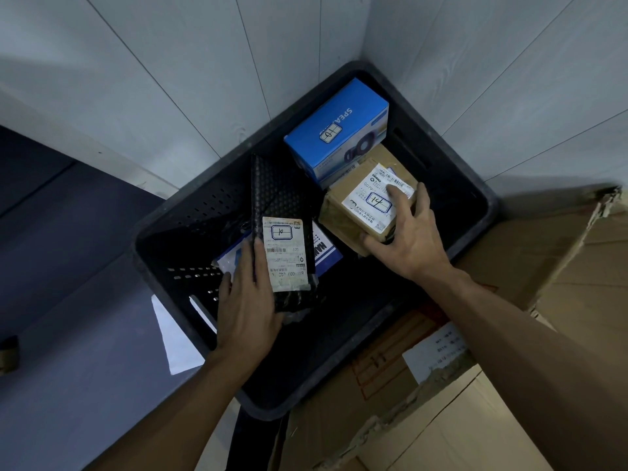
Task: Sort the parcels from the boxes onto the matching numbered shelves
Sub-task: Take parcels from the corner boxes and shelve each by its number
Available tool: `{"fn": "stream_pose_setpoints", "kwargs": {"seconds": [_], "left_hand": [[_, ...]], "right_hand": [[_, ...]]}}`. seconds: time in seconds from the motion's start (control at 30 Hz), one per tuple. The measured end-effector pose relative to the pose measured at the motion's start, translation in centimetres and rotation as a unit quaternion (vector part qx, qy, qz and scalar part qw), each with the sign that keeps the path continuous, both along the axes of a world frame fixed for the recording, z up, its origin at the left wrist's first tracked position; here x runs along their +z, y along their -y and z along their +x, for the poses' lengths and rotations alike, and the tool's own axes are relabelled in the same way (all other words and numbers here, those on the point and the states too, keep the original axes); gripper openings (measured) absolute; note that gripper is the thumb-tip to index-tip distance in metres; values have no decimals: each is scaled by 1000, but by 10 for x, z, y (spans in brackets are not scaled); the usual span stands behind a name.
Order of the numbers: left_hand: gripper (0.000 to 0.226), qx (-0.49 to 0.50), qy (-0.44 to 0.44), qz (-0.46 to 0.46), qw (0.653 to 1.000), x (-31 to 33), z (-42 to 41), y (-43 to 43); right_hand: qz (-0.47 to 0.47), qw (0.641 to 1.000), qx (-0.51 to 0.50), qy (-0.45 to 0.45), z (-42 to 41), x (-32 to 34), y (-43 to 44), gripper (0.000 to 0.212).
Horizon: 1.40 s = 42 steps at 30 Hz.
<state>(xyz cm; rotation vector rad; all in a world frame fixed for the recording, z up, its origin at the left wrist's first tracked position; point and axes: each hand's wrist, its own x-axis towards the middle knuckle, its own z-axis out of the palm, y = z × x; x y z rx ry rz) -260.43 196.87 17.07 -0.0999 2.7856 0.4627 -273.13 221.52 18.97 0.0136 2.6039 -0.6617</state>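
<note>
My left hand (246, 300) pinches the flat black bubble-wrap parcel (282, 195). My right hand (414, 232), fingers spread, clasps the brown cardboard parcel (343, 217).

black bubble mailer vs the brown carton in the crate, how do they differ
The black bubble mailer is flat and thin; the brown carton is a blocky cardboard box. The mailer's label reads 10, the carton's 14. The left hand grips the mailer, tilted up; the right hand grips the carton, lying label-up. Both are in the black crate and carry white labels with blue-framed handwritten numbers.
</note>
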Motion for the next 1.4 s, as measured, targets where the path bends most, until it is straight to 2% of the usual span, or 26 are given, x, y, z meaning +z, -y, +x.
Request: {"fn": "stream_pose_setpoints", "kwargs": {"seconds": [0.1, 0.3, 0.47, 0.73, 1.03, 1.4], "left_hand": [[145, 15, 13, -1, 1000, 2, -3, -3], [156, -17, 19, -4, 1000, -5, -16, 2], [150, -31, 13, 27, 999, -6, -19, 7], [141, -22, -3, 54, 998, 16, -16, 8], [136, 14, -25, 60, 998, 90, -4, -3], [134, -3, -79, 75, 994, 235, -16, -40]], "right_hand": [[8, 1000, 15, -7, 1, 1, 0, 104], [34, 998, 52, -17, 1, 2, 1, 117], [40, 998, 52, -16, 2, 2, 1, 126], [29, 997, 67, -24, 1, 30, 4, 122], [44, 995, 53, -75, 17, 105, -2, 118], [40, 988, 15, -147, 33, 262, -44, 113]]}}
